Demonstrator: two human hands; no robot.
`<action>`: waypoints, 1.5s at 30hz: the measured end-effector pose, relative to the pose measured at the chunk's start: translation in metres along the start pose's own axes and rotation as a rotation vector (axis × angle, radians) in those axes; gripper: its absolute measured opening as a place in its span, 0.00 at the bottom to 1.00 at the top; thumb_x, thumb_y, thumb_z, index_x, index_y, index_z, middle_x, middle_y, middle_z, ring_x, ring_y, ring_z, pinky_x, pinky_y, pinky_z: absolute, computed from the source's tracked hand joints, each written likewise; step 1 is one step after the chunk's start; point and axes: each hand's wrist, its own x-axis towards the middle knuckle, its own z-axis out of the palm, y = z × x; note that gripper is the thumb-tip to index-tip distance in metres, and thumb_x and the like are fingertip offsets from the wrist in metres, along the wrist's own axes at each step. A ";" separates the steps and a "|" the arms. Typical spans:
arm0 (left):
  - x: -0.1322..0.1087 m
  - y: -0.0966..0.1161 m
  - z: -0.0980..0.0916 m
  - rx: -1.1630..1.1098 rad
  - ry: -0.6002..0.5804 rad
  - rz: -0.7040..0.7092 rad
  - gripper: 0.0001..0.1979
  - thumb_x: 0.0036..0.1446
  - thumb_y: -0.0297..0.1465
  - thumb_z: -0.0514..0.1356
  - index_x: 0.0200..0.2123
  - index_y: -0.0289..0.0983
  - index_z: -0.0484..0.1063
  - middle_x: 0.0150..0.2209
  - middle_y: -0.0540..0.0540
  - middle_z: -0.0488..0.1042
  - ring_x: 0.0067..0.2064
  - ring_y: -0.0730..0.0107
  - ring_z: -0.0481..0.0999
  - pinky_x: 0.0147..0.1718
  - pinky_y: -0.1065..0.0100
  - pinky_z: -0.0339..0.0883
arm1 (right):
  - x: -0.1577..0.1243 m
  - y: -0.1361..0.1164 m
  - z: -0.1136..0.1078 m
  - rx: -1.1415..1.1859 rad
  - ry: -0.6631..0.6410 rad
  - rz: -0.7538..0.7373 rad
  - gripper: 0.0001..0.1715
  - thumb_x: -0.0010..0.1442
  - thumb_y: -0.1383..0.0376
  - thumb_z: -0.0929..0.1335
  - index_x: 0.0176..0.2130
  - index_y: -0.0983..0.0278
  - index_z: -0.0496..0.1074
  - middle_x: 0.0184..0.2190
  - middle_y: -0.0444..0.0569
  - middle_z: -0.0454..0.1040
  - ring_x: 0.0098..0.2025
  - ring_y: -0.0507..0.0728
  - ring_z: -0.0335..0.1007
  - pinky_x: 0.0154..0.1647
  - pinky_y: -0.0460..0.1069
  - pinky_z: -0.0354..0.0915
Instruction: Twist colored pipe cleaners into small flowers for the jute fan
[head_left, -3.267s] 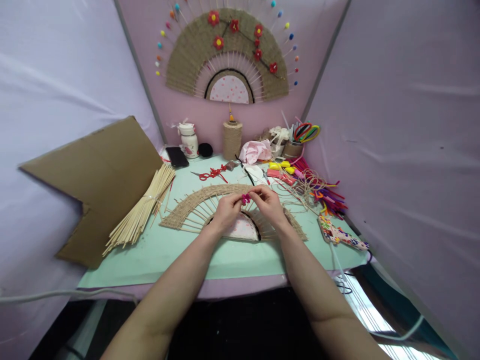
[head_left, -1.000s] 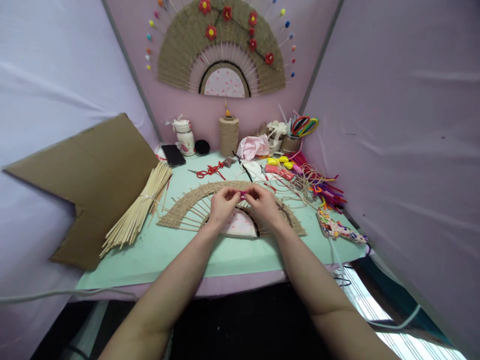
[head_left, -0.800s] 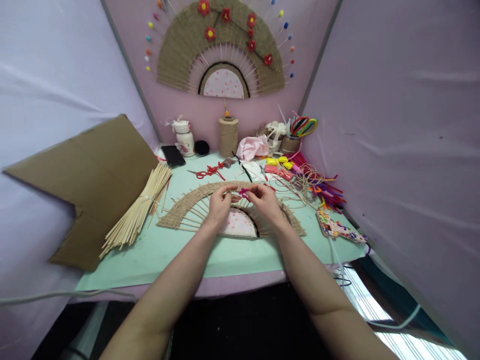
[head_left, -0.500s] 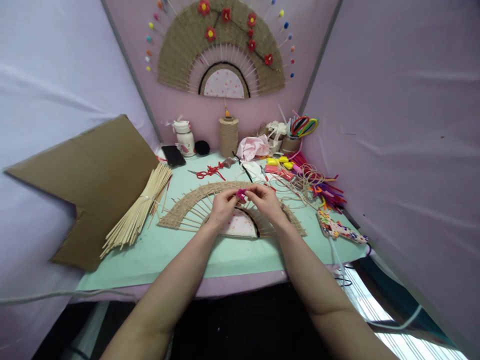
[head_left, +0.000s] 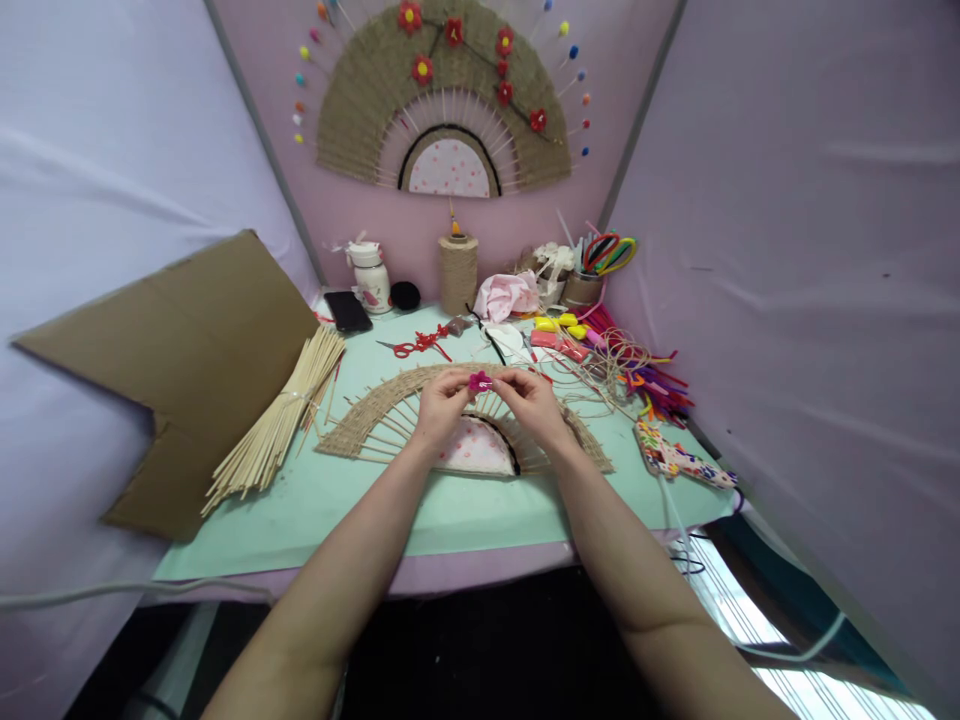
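Observation:
Between my two hands is a small magenta flower (head_left: 480, 382), bent from what looks like pipe cleaner. The fingers of my left hand (head_left: 442, 405) are closed on its left side. My right hand (head_left: 531, 402) pinches its right side, where a small pale spot shows. Both hands are above a half-round woven fan (head_left: 375, 408) lying flat on the table. Thin sticks run from its twine band to a white centre with pink spots (head_left: 480, 448), edged partly in black. My wrists and hands hide parts of the fan.
A bundle of thin sticks (head_left: 277, 420) and a cardboard sheet (head_left: 202, 350) lie left. Behind are red scissors (head_left: 403, 350) and a twine spool (head_left: 458, 275). Pipe cleaners (head_left: 660, 390) and a patterned glue gun (head_left: 679, 458) lie right. A finished fan (head_left: 352, 130) hangs on the back wall.
The magenta flower has turned slightly in my fingers, so its petals show more openly. My hands have barely shifted.

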 end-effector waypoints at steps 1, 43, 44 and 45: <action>-0.001 0.001 0.000 0.034 0.000 0.030 0.06 0.47 0.32 0.63 0.27 0.37 0.79 0.33 0.45 0.73 0.35 0.71 0.71 0.33 0.71 0.66 | 0.000 0.001 0.000 0.006 -0.002 0.007 0.15 0.54 0.55 0.67 0.32 0.64 0.73 0.30 0.48 0.75 0.31 0.54 0.68 0.35 0.48 0.64; -0.009 -0.017 0.007 0.311 -0.066 -0.103 0.08 0.48 0.30 0.59 0.30 0.37 0.79 0.31 0.45 0.79 0.32 0.67 0.76 0.34 0.68 0.67 | -0.011 0.001 0.007 -0.764 0.056 -0.222 0.09 0.55 0.66 0.65 0.24 0.62 0.66 0.25 0.49 0.70 0.29 0.56 0.62 0.30 0.49 0.55; -0.008 -0.016 0.007 0.272 -0.066 -0.131 0.08 0.48 0.30 0.60 0.30 0.37 0.79 0.31 0.45 0.79 0.33 0.67 0.76 0.34 0.68 0.67 | -0.010 0.002 0.007 -0.709 0.058 -0.185 0.09 0.55 0.66 0.65 0.24 0.62 0.67 0.25 0.48 0.70 0.29 0.56 0.63 0.30 0.49 0.55; -0.007 -0.014 0.006 0.214 -0.066 -0.171 0.09 0.47 0.30 0.60 0.31 0.36 0.79 0.31 0.44 0.79 0.33 0.66 0.76 0.34 0.68 0.68 | -0.009 0.003 0.006 -0.640 0.056 -0.148 0.09 0.55 0.65 0.65 0.24 0.62 0.68 0.25 0.48 0.71 0.29 0.55 0.64 0.30 0.49 0.56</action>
